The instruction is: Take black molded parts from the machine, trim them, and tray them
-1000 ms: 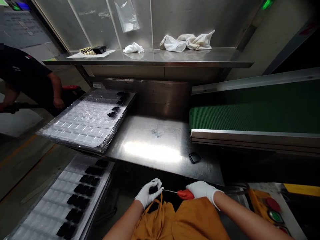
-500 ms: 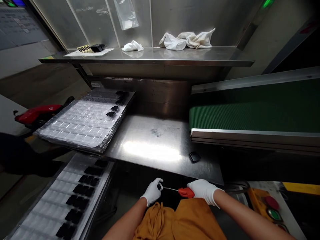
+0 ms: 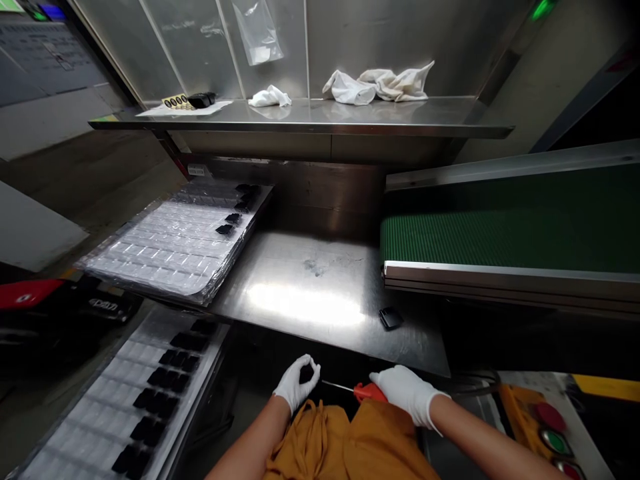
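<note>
My right hand, in a white glove, is closed around the orange handle of a tool with a thin metal shaft or blade pointing left. The tip of the tool ends just short of my left hand. That hand, also gloved in white, has thumb and forefinger curled together in a ring; darkness fills the ring, and whether a small black part is in it I cannot make out. On the steel table beyond my hands lies a small black plastic part, near the right front edge.
Left on the table is a stack of clear plastic trays with a few black parts. Lower left, more trays hold several black parts. A green conveyor belt runs on the right, above a button box. White cloths lie on the shelf.
My left hand has shifted slightly left, away from the tool's tip, and the small black piece seen at its fingers is no longer distinct. A red-and-black object at far left has come closer.
</note>
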`<state>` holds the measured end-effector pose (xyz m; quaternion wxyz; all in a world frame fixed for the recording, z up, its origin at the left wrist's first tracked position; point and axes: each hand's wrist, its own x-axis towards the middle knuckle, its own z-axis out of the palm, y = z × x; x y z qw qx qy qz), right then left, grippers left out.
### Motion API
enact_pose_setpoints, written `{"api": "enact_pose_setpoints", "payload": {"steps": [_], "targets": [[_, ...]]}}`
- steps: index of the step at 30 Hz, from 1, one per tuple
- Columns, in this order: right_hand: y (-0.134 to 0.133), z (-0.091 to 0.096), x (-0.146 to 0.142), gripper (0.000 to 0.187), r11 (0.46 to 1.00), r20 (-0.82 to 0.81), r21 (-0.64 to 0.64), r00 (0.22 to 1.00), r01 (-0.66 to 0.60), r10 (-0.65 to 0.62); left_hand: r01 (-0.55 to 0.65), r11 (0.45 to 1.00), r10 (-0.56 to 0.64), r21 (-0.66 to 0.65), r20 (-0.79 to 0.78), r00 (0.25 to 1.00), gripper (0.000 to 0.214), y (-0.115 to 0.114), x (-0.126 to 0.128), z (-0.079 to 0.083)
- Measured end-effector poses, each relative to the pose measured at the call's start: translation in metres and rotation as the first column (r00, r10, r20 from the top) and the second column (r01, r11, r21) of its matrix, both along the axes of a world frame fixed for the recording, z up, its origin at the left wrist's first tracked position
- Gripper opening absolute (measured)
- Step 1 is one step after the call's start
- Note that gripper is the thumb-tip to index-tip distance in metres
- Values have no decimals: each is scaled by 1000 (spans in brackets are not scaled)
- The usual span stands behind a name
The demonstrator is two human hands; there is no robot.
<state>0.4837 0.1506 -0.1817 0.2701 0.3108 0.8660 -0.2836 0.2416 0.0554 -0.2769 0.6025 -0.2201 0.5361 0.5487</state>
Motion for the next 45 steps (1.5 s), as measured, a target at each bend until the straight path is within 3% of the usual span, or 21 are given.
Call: {"api": "enact_pose_setpoints", "payload": {"steps": [5, 12, 16, 22, 26, 33, 36, 39, 45], "targets": [[-5, -1, -5, 33, 999, 27, 35, 999, -18, 17, -129, 989, 141, -74, 181, 973, 16, 4, -2, 5], [-12, 5, -4, 26, 998, -1, 59, 1000, -1, 1, -200, 974, 221, -101, 283, 933, 14, 8, -2, 8], [-11, 2, -3, 25, 998, -20, 58, 1000, -11, 12, -200, 977, 213, -72, 295, 931, 15, 7, 0, 10], [-3, -4, -1, 29, 998, -31, 64, 999, -15, 17, -106, 994, 96, 14, 322, 942, 21, -4, 2, 20], [2, -7, -4, 29, 998, -11, 11, 998, -56, 56, -112, 994, 105, 5, 314, 944, 28, -5, 4, 24], [-4, 16, 0, 28, 999, -50, 36, 998, -33, 35, -178, 984, 158, 21, 370, 915, 11, 2, -5, 33], [-5, 23, 3, 33, 995, -105, 96, 994, 7, 3, -223, 971, 178, 82, 366, 913, 12, 4, -11, 54], [-5, 17, 6, 43, 992, -129, 122, 991, -29, 45, -230, 950, 149, 212, 341, 928, 14, 5, -14, 91], [-12, -26, 12, 47, 978, -84, 149, 984, -144, 158, -72, 805, -152, 589, 322, 934, 48, 9, 6, 179]]}}
